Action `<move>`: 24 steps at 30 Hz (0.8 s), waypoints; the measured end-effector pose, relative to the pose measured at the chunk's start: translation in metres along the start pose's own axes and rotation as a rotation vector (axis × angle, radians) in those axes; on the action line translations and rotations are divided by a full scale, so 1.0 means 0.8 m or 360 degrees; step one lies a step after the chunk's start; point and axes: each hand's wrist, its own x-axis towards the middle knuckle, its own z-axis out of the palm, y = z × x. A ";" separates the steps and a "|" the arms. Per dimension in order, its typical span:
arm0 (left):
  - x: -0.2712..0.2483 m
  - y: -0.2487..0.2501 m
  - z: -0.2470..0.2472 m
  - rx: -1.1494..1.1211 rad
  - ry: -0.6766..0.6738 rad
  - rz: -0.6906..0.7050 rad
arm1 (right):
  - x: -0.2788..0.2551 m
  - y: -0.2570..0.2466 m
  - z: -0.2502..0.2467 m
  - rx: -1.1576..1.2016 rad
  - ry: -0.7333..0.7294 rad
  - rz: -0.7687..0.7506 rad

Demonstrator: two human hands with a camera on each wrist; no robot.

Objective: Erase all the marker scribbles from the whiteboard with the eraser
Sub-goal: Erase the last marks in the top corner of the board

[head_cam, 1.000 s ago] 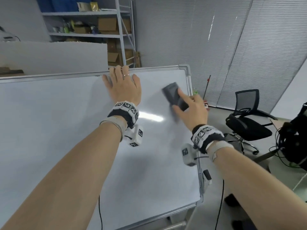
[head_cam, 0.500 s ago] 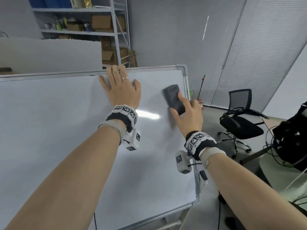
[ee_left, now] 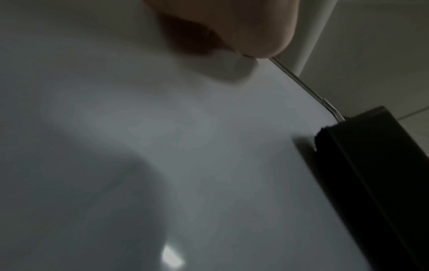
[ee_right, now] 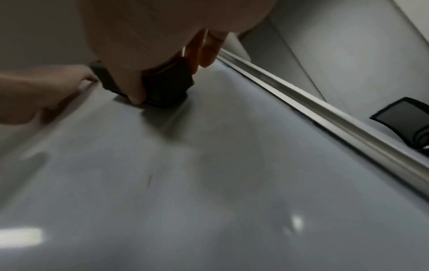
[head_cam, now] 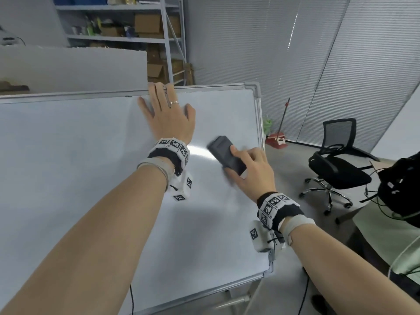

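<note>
The whiteboard lies tilted before me with a silver frame; I see no clear marker scribbles on it. My right hand grips the dark grey eraser and presses it on the board near the right edge. In the right wrist view the eraser sits under my thumb and fingers, flat on the board. My left hand lies flat with straight fingers near the top frame. The left wrist view shows the eraser at the right and the board.
A black office chair stands on the floor to the right. A red broom and dustpan lean by the blinds. Metal shelves with boxes stand behind the board. A table with dark gear and cables is at the far right.
My right hand has slid the eraser down the board, toward me, along the right edge. The left hand stays flat near the top frame.
</note>
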 end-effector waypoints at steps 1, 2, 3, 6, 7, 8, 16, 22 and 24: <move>0.001 -0.003 0.000 0.0006 -0.0014 0.0024 | 0.000 0.003 0.000 -0.0010 -0.0012 -0.0019; 0.002 -0.004 0.001 0.0007 -0.0033 0.0051 | 0.002 0.004 0.000 -0.0020 -0.0005 0.0018; 0.003 -0.004 0.001 0.0003 -0.0048 0.0072 | 0.004 0.005 -0.001 -0.0015 0.0019 0.0091; -0.001 0.005 0.002 -0.0003 -0.0056 0.0061 | -0.002 0.003 0.001 0.0033 0.0142 0.0239; -0.002 0.006 0.002 -0.0006 -0.0043 0.0043 | -0.007 0.001 0.004 0.0048 0.0160 0.0226; -0.002 0.006 0.002 -0.0005 -0.0025 0.0034 | -0.012 0.000 0.008 0.0061 0.0160 0.0198; -0.049 -0.031 0.015 0.0063 -0.0073 0.0111 | -0.058 -0.003 0.027 -0.0052 -0.0007 -0.0006; -0.134 -0.063 0.007 0.0044 -0.0252 0.0115 | -0.137 -0.026 0.056 -0.0073 -0.0208 0.0104; -0.158 -0.086 0.005 0.0057 -0.0315 0.0075 | -0.162 -0.041 0.068 -0.0083 -0.0322 0.0102</move>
